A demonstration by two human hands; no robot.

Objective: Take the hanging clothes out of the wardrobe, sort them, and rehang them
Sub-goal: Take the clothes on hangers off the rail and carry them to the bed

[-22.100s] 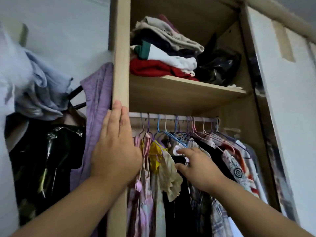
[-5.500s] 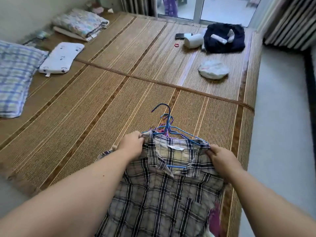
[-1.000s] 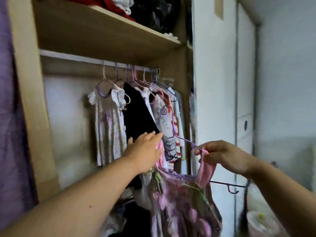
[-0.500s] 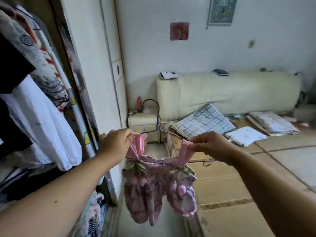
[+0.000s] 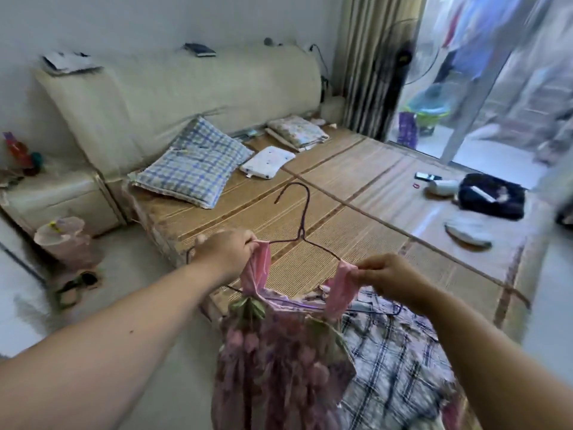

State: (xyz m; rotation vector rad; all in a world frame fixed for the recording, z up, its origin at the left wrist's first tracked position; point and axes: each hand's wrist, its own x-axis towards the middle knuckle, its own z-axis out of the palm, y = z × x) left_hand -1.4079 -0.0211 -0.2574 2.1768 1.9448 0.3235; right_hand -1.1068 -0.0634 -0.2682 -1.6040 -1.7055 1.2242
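- Head view, where things are: the dress (image 5: 279, 361), pink and floral, hangs on a thin wire hanger (image 5: 302, 218) held up over the near edge of the bed (image 5: 356, 218); the hook stands upright, free of anything; a plaid shirt (image 5: 397, 352) lies on the bed just behind and to the right of the dress.
- Head view, hands: the left hand (image 5: 224, 251) pinches the top of one pink strap (image 5: 259, 268) against the hanger's shoulder, fingers curled; the right hand (image 5: 387, 274) pinches the other strap (image 5: 341, 287) between thumb and fingertips; both hold cloth and wire together, as far as the blur lets me tell.
- What could go wrong: the straps are narrow and the wire is slick, so a loosened pinch on either side would likely let a strap slide off and the dress drop, half onto the floor since it hangs at the bed's edge; set down carelessly, the hanger could catch in the blue wire (image 5: 372, 308) showing at the shirt's collar, making the two hard to part later; laid straight on the shirt, the dress would muddle the sorting; the upright hook could snag the cloth if the hanger tips.
- Writing: none can be read; the dress and shirt show no label; the small things on the headboard (image 5: 186, 85) and the phone (image 5: 426, 176) far off on the bed are too blurred for any brand.
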